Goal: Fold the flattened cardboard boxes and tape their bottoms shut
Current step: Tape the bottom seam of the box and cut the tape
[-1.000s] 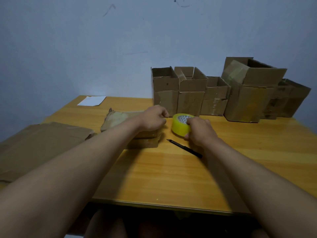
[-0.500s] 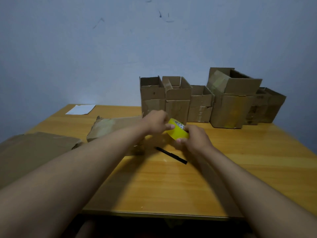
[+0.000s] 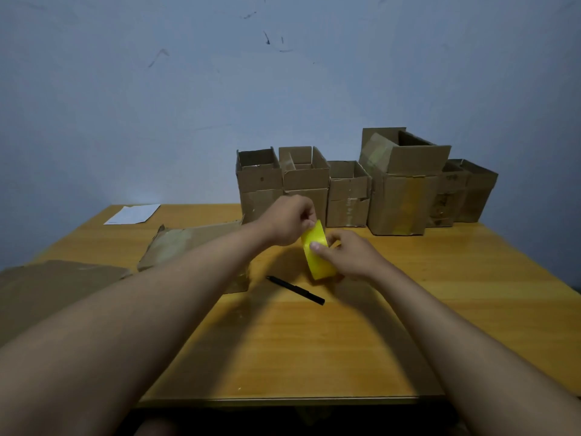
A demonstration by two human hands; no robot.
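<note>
The yellow tape roll (image 3: 318, 253) is being held on edge just above the bench (image 3: 314, 347), near its middle. The right hand (image 3: 349, 254) is gripping it, thumb pressing on the outer face and the other fingers curling round the far side. The left hand (image 3: 287, 223) is pinching at the roll's top edge with curled fingers; it is probably picking at the loose end of the tape, though the end itself is too small to make out.

A black pen (image 3: 295, 290) is lying on the bench just in front of the roll. To the left, a flattened cardboard box (image 3: 188, 243) is resting partly under the left forearm, and another flattened piece (image 3: 53, 291) is lying at the bench's left edge. Along the back, against the wall, a row of erected boxes (image 3: 361, 190) is standing with top flaps open. A white sheet of paper (image 3: 133, 214) is sitting at the far left corner.

Judging from this, several boxes are already folded up, and at least two flat ones are waiting to be folded and taped.
</note>
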